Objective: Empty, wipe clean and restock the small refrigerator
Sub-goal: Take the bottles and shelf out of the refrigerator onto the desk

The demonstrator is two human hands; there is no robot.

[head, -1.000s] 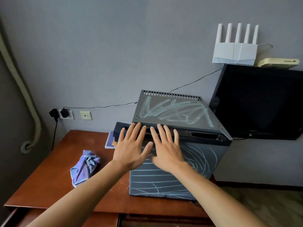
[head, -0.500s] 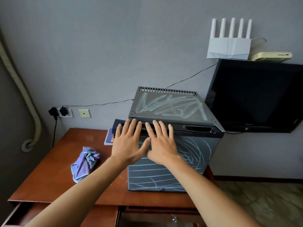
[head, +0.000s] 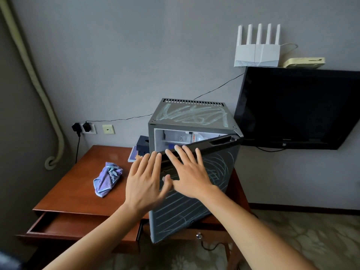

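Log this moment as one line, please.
stage: emptying not begun | fridge door: ajar | left hand: open, at door | right hand: open, fingertips on door top | cloth: on desk

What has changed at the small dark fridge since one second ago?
The small dark refrigerator's door has swung partly open toward the person, showing the white inside. Left hand and right hand, fingers straight, remain at the door's top edge. The crumpled purple cloth stayed put.

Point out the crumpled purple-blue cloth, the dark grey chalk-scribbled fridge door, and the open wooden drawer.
crumpled purple-blue cloth point(head: 107, 178), head view, middle of the bundle.
dark grey chalk-scribbled fridge door point(head: 218, 168), head view, front face right of the hands.
open wooden drawer point(head: 78, 225), head view, bare inner floor.
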